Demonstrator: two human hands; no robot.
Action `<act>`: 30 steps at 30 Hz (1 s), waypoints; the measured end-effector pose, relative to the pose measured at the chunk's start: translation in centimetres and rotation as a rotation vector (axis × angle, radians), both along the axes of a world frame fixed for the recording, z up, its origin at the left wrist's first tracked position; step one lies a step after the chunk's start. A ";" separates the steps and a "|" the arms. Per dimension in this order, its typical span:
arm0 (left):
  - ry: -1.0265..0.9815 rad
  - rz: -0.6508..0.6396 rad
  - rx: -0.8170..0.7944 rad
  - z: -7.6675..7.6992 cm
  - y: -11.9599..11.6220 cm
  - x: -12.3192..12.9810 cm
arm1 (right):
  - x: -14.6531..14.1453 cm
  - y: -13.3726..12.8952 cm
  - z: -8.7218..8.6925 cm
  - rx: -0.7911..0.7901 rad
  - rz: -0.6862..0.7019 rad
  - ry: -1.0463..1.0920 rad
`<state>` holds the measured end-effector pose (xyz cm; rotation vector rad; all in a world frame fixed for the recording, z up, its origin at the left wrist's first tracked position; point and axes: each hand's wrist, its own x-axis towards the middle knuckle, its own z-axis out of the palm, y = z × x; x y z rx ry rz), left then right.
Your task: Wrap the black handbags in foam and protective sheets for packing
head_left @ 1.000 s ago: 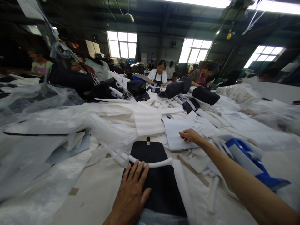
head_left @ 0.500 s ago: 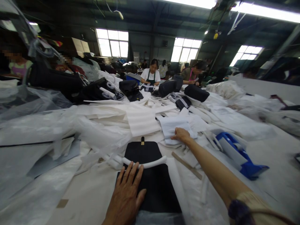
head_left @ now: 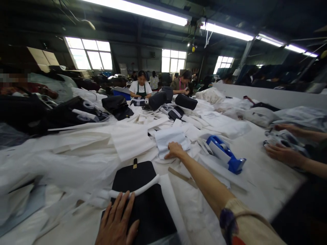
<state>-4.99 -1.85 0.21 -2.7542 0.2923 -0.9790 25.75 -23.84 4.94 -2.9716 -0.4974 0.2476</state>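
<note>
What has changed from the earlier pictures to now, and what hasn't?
The view has swung right, bringing more of another person's hands, with clear plastic, into sight. The right hand has gone from the middle of the pale sheet to its near edge; whether it grips is unclear. The left hand stays flat on the black bag, the white roll across it.

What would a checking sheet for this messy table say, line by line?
Surface: pale table, largely covered.
Job's things: black bag with gold clasp; white foam tube across it; white sheet.
Clutter: blue tape dispenser, other black bags, loose pale sheets.
Grip: left hand spread over black bag and white foam tube; right hand on white sheet, hold unclear.
Cables: hanging cord, upper left.
Surroundings: co-workers, windows, tube lights; another person's hands at right.
</note>
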 end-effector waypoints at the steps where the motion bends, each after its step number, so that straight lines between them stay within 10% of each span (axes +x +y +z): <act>1: 0.002 0.001 0.000 0.0 0.0 -0.1 | 0.3 -0.3 0.1 -0.006 0.022 0.025; 15: 0.185 0.126 -0.150 0.2 -1.1 -1.1 | 1.3 -1.4 -1.2 0.056 0.128 0.000; 23: 0.218 0.119 -0.237 0.5 -1.4 -1.2 | 3.6 -5.4 3.8 0.146 0.048 -0.184; 30: 0.227 0.117 -0.216 0.5 -1.4 -1.3 | 0.1 -6.1 2.3 0.034 0.344 -0.102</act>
